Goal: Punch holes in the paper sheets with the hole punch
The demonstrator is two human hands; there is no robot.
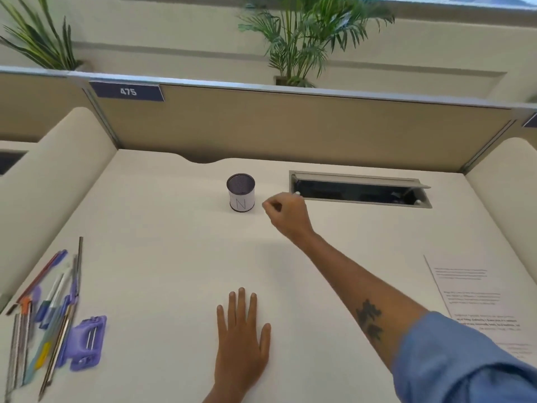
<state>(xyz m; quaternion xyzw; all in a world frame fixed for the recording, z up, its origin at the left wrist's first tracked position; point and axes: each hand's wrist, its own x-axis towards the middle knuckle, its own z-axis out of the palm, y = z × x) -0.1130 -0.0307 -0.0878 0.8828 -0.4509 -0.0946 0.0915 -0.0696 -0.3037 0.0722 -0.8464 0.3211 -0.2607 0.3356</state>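
A purple hole punch (85, 343) lies on the white desk (162, 242) at the near left. Printed paper sheets (479, 303) lie at the right edge, partly under my right sleeve. My left hand (242, 341) rests flat on the desk at the near middle, fingers apart, holding nothing. My right hand (286, 215) is stretched far forward beside a mesh pen cup (241, 193), just right of it, with fingers curled in; whether it pinches something small I cannot tell.
Several pens, pencils and markers (43, 321) lie spread at the near left beside the punch. An open cable hatch (360, 190) sits in the desk at the back right. A tan partition (290, 129) closes the back, with rounded side panels on both sides.
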